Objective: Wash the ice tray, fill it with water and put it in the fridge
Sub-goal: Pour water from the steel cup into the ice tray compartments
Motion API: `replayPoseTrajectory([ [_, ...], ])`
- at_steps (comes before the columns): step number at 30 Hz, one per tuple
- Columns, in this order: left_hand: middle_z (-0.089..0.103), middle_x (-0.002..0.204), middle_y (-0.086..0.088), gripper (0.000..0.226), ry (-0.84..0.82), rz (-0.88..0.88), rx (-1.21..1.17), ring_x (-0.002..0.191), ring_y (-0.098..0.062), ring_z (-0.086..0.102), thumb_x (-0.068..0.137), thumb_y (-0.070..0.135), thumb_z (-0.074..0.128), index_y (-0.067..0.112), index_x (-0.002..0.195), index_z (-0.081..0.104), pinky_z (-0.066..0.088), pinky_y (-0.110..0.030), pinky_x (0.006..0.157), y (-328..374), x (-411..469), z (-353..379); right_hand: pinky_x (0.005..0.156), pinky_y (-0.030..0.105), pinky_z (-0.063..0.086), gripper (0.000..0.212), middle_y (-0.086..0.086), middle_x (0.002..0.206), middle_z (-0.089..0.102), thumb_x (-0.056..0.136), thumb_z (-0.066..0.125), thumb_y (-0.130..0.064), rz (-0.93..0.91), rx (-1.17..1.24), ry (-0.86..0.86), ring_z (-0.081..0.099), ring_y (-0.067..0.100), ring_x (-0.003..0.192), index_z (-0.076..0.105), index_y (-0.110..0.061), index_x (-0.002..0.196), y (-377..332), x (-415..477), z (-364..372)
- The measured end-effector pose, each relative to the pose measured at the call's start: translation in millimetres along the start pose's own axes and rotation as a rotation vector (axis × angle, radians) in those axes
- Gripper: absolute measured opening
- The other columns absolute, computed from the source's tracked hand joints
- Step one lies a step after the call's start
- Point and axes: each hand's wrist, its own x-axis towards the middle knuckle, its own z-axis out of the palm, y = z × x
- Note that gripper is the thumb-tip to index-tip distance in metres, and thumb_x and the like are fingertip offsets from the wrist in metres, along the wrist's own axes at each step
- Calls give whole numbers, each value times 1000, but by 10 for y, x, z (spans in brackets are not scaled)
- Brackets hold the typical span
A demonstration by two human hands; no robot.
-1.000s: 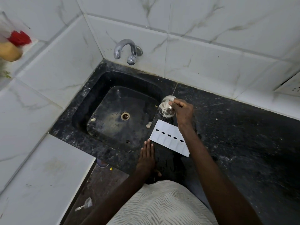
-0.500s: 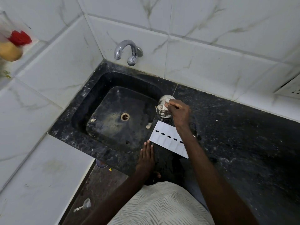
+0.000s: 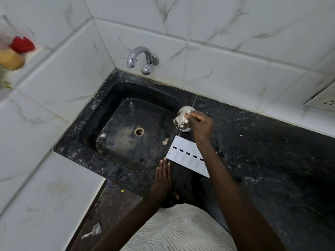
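Ice tray on counter by sink | thin, light plastic, probably slippery wet | your right hand tips steel cup over it, left hand flat, empty | grip both long edges.

The right forearm hides the ice tray's far corner.
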Motion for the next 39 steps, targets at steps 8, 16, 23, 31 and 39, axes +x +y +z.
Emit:
replayPoseTrajectory([
  [8, -27, 161, -34, 98, 10, -6, 10, 155, -50, -18, 107, 60, 30, -12, 156, -15, -1, -54, 130, 13, -48, -40, 64, 19, 58, 13, 3, 85, 79, 81, 82, 3, 293, 317, 196, 74, 11, 73, 79, -3, 92, 14, -38, -259],
  [16, -27, 159, -38, 138, -63, 16, -3, 154, -51, -20, 83, 80, 56, -14, 156, -15, 0, -56, 130, 43, -69, -129, 62, 20, 59, 14, 3, 90, 80, 82, 81, 4, 416, 451, 370, 75, 8, 67, 78, -9, 87, 281, -311, -982],
  [23, -29, 159, -40, 149, -149, 18, -81, 152, -52, -25, 76, 71, 75, -15, 155, -18, 0, -58, 129, 61, -51, -230, 68, 23, 59, 24, 14, 91, 77, 80, 83, 0, 178, 116, 278, 72, 13, 72, 77, 8, 102, 480, -479, -1475],
  [31, -28, 159, -40, 101, -155, -4, -69, 142, -50, -35, 104, 34, 54, -15, 155, -18, -3, -57, 129, 35, -37, -184, 72, 15, 57, 22, -5, 88, 78, 81, 82, 4, 51, -20, 147, 73, 5, 80, 81, -14, 93, 526, -638, -1502],
  [39, -29, 161, -37, 100, -168, -36, -77, 152, -51, -24, 103, 28, 56, -13, 156, -19, -2, -56, 129, 75, -29, -206, 86, 28, 58, 22, 1, 95, 77, 79, 83, 4, -55, -194, 42, 72, 12, 88, 81, -9, 97, 561, -695, -1530],
])
